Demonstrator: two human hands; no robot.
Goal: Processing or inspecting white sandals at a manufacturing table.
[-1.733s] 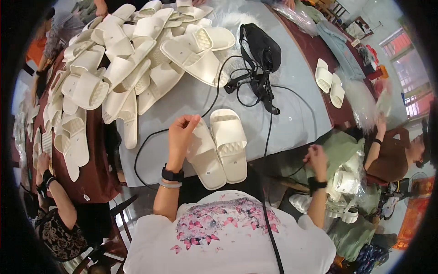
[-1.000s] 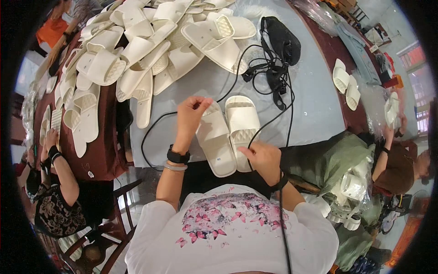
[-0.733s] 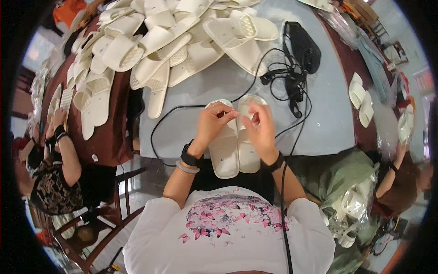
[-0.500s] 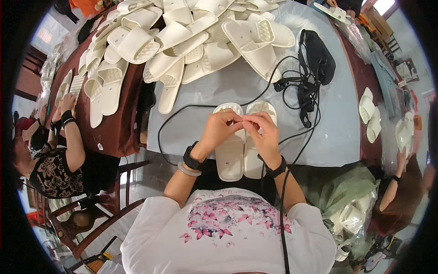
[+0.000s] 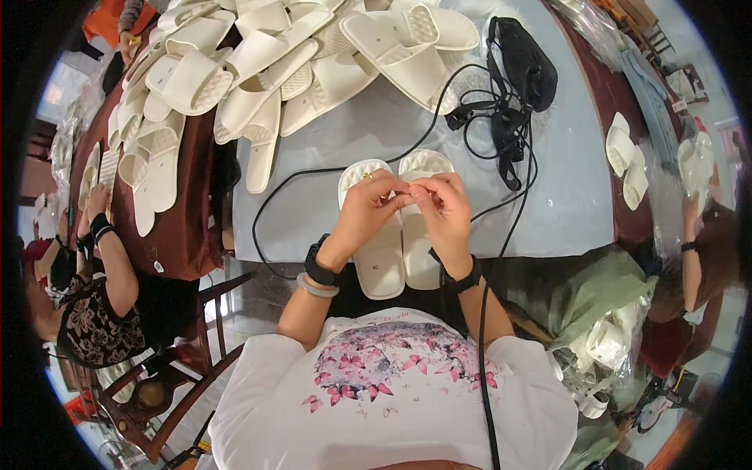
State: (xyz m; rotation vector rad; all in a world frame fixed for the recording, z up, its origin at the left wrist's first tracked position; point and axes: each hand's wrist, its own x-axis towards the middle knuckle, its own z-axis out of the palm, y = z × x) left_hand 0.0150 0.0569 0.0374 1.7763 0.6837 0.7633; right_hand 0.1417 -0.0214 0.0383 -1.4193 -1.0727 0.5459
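Two white slide slippers lie side by side on the pale blue table, toes away from me, heels at the near edge. My left hand and my right hand meet over their straps, fingertips pinched together on something too small to make out. Both wrists carry dark bands, and the left also wears a pale bangle.
A big heap of white slippers covers the far left of the table. A black pouch with tangled black cables lies at the far right; another slipper pair rests beyond it. People sit at left and right.
My right hand came up from my lap side onto the slipper pair and met my left hand over the straps. The view tilted so the slippers now sit at centre.
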